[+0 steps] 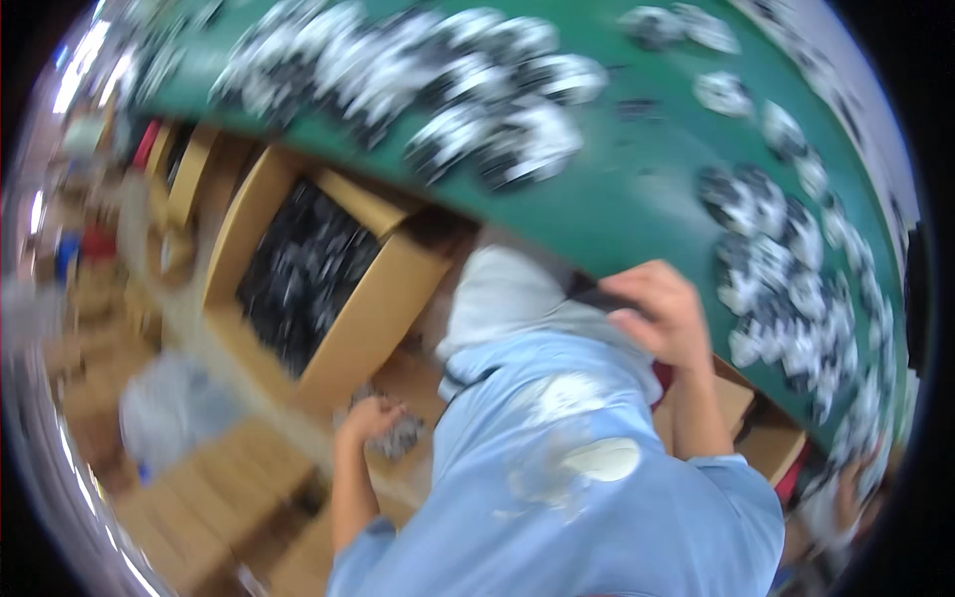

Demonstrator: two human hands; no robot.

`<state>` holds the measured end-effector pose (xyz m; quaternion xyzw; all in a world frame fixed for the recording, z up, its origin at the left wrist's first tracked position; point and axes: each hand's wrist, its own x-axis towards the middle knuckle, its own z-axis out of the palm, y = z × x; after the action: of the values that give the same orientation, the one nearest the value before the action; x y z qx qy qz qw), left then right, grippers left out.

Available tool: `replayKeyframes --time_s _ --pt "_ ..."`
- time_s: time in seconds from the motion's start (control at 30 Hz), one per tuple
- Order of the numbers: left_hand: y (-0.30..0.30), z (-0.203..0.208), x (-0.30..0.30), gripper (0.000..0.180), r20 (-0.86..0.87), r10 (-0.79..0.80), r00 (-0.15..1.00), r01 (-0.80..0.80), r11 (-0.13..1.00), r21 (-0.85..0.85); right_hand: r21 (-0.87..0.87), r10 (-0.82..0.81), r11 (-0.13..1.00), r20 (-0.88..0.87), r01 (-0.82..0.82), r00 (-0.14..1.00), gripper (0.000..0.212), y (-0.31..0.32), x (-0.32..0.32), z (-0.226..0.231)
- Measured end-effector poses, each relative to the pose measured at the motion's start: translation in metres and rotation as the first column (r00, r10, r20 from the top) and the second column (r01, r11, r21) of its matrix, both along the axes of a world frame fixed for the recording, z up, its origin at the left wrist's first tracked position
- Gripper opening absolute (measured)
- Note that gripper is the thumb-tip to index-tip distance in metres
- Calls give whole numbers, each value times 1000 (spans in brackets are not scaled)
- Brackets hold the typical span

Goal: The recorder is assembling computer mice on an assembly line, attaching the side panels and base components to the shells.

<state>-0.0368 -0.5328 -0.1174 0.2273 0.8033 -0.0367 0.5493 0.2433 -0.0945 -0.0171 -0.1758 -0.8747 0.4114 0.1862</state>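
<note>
My right hand (665, 306) is at the near edge of the green table, above my lap. Its fingers and thumb curl around the end of a small black piece (592, 296), too blurred to identify. My left hand (372, 416) hangs low at my left side with its fingers curled in. Right beside it shows a grey-and-white bundle (400, 436); blur hides whether the fingers grip it. An open cardboard box (370, 316), filled with black pieces (303, 274), stands between my left hand and the table.
Many black-and-white bundled pieces (532, 139) lie across the green table (617, 199), with another cluster (781, 269) at the right. More cartons (214, 488) and a pale plastic bag (174, 408) are on the left. Another person's arm (851, 493) shows at the far right.
</note>
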Motion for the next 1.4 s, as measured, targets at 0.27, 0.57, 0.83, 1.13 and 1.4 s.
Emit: replayKeyframes --time_s 0.27,0.57,0.83,1.13,1.4 --pt "445 162 7 44 -599 -264 756 626 25 779 73 -96 991 -161 109 982 33 -12 60 7" --pt "733 57 -6 98 -899 -54 435 786 510 350 157 -947 318 14 935 320 15 -113 279 28" --pt "595 148 -17 58 -158 -222 962 248 478 842 210 -865 -398 238 893 -441 31 -178 425 -114" --pt "451 91 14 66 -44 -580 814 383 477 791 461 -642 -291 555 838 -528 49 -155 444 -203" --pt "443 86 62 67 -228 -642 732 528 324 785 549 -560 -465 426 695 -711 47 -192 468 -193"
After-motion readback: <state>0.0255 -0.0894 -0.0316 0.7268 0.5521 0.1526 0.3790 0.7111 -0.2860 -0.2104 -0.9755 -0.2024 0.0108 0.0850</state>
